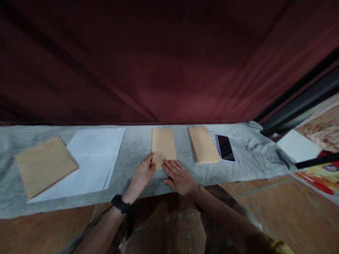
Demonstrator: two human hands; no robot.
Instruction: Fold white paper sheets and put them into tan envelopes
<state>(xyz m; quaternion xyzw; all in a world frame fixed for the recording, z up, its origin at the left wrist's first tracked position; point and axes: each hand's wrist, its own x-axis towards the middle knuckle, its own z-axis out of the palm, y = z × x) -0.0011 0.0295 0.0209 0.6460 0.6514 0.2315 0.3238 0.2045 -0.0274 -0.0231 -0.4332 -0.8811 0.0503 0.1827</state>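
A brown paper envelope (163, 143) with small red print lies flat on the grey cloth in front of me. My left hand (143, 173) is at its lower left edge, fingers curled, thumb and index finger closed on that edge. Stretched flat, the fingers of my right hand (181, 178) rest on the lower right part of the same envelope. To the right is a neat stack of brown envelopes (203, 143). Larger brown envelopes (45, 165) lie at the left, partly covering white paper sheets (92, 158).
A phone (225, 148) with a purple edge lies right of the envelope stack. The grey cloth (251, 151) covers the narrow work surface. Behind it hangs a dark red curtain (169, 70). Tiled floor (286, 208) shows below, with a colourful printed package (321, 178) at the far right.
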